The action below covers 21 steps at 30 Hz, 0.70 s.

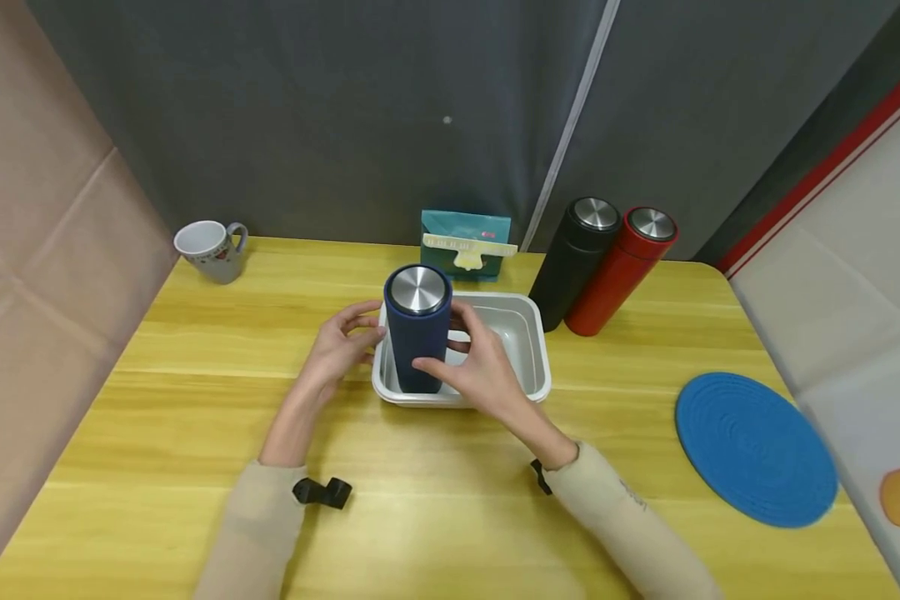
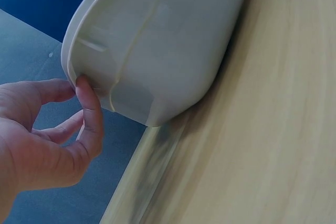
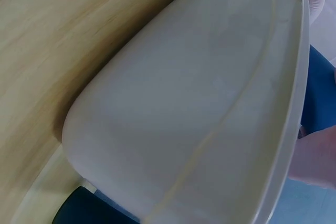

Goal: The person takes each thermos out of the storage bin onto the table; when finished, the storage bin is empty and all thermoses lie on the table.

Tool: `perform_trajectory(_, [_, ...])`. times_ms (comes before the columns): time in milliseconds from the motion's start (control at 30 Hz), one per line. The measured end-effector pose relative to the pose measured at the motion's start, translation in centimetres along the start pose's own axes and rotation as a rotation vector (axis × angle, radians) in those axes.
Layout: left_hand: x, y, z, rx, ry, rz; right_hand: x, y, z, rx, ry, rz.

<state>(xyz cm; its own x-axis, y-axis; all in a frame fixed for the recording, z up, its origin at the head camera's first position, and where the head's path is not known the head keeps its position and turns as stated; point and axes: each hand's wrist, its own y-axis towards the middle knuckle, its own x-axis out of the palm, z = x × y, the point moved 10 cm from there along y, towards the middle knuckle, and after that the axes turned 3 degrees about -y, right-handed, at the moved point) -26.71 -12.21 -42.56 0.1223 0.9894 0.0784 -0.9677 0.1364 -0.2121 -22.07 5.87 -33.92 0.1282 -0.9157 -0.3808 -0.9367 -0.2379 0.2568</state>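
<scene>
nearest: two beige sleeves [image 1: 251,525] reach over a yellow wood-grain desk [image 1: 435,517], a black device [image 1: 326,492] at the left cuff; to the right lies a round blue mat [image 1: 756,450]. next: the left hand [image 1: 339,348] pinches the left rim of a white tub [image 1: 523,333] with its fingers; the right hand [image 1: 480,367] has its fingers curled round a navy flask [image 1: 420,350], upright inside the tub toward its left end. step in hand, as i judge it: positioning the flask in the tub, though setting down and lifting out would look alike from here. the next move calls for a steady tub and a vertical flask. beyond: a black flask [image 1: 573,267] and a red flask [image 1: 621,271] side by side at right; a teal pouch [image 1: 465,225] with a cream clip [image 1: 468,247] behind the tub; a patterned mug [image 1: 221,262] at left. farthest: a dark grey curtain [image 1: 330,125] with a pale strip [image 1: 577,100].
</scene>
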Motion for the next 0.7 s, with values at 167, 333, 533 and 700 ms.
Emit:
perform_trajectory(167, [0.3, 0.1, -0.2, 0.000, -0.016, -0.009, -0.4, 0.0, 0.0, -0.024, -0.007, 0.006])
perform_trajectory(333, [0.1, 0.2, -0.2, 0.000, -0.031, -0.001, -0.7, 0.0, -0.2, -0.041, -0.038, 0.017])
perform_trajectory(533, [0.2, 0.2, 0.2, 0.012, -0.023, -0.004, -1.9, 0.0, -0.6, -0.050, -0.046, 0.055])
perform_trajectory(700, [0.2, 0.2, 0.1, 0.004, -0.012, -0.006, -3.2, 0.0, -0.8, -0.027, -0.034, 0.072])
